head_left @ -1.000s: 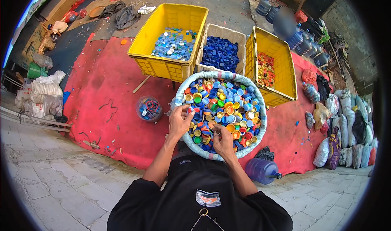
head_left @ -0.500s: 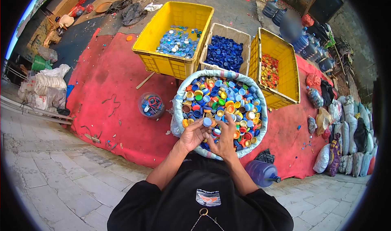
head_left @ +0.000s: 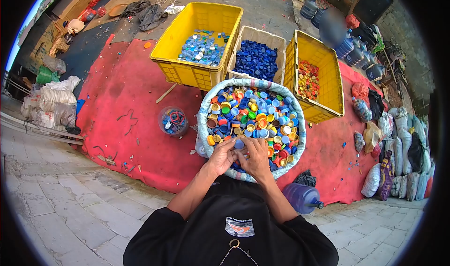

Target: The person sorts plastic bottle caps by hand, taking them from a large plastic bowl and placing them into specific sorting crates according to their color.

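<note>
A light blue bottle cap (head_left: pixel 239 144) is pinched by my left hand (head_left: pixel 220 158) at the near side of a round, open sack (head_left: pixel 204 120). My right hand (head_left: pixel 256 159) has closed in from the other side, its fingertips against the same cap. Below both hands, the sack is heaped with loose bottle caps (head_left: pixel 262 115) in blue, orange, yellow, green, red and white. Its pale blue rim is rolled outward.
Beyond the sack stand a yellow crate (head_left: pixel 187 73) with light blue caps, a whitish crate (head_left: pixel 233 69) with dark blue ones, and another yellow crate (head_left: pixel 323 110) with red and yellow ones. A clear tub (head_left: pixel 173 121) is left, a water jug (head_left: pixel 301 199) near right.
My right hand's fingers, spread apart before, have come together and moved left onto the bottle cap. My left hand keeps hold of it. The view has shifted slightly.
</note>
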Demonstrator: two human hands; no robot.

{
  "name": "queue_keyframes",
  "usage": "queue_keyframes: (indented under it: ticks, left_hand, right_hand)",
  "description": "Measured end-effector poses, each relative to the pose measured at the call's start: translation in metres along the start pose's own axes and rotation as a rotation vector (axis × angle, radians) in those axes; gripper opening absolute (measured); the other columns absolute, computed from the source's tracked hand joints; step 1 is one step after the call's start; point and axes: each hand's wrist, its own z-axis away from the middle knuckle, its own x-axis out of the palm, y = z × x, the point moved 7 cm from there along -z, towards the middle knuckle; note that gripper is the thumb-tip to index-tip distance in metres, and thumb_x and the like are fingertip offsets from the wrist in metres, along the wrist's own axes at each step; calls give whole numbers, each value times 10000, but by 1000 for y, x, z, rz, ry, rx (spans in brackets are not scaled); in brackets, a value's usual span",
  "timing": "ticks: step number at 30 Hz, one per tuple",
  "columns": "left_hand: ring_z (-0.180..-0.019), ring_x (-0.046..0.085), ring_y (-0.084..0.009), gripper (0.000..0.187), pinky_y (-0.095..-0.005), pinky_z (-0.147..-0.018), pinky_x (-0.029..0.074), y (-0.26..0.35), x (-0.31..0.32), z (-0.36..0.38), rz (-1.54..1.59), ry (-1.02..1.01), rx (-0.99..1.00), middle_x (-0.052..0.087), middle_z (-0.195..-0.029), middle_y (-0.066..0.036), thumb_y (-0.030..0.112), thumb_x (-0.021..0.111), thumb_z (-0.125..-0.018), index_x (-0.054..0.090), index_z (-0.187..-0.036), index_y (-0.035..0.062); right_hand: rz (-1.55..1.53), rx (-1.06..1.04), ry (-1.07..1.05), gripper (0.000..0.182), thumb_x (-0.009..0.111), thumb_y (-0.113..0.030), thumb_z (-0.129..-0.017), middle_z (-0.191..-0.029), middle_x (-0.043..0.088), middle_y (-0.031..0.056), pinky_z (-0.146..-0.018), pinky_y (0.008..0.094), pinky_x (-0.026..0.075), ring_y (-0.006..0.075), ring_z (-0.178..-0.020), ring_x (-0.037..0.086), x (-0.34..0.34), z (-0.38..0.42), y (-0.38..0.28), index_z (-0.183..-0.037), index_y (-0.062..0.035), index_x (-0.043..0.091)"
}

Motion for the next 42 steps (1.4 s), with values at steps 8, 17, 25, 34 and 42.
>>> queue_keyframes:
  ticks: [8,17,25,34,42]
  left_hand:
    - [-950,628,-192,351,-360,-883,527,-5,-8,4,-5,33,-26,615,-1103,-86,290,564,-975,573,-1191,14]
    - [-926,609,-182,416,-346,-879,506,-7,-9,-1,132,-4,-98,621,-1022,-69,387,569,-959,589,-1151,18]
    - [-950,608,-169,299,-351,-905,516,-6,0,2,192,-8,-116,595,-1049,-62,307,569,-968,605,-1133,61]
    - [-958,618,-168,294,-329,-902,518,-3,12,-1,215,-13,-82,616,-1033,-66,272,605,-955,541,-1178,91]
    - [-1002,606,-165,362,-342,-930,512,-5,11,-4,124,-2,-79,592,-1089,-47,293,591,-961,521,-1228,57]
  right_hand:
    - [-137,34,22,449,744,-62,-717,-991,642,110,-771,385,455,286,-878,567,7,2,7,-1146,-13,619]
    - [44,-77,66,475,714,-39,-752,-1057,607,133,-822,409,439,299,-931,558,-9,-2,-14,-1208,7,592]
    - [14,-41,191,439,720,-122,-775,-1018,643,84,-847,414,384,287,-964,554,-15,-6,-12,-1188,-32,598]
    - [-86,72,-18,335,681,-139,-833,-990,657,110,-849,406,407,270,-960,566,12,-12,4,-1154,-62,627]
    - [-392,262,0,252,650,-146,-889,-918,660,138,-750,374,474,267,-844,594,12,-13,26,-1110,-26,656]
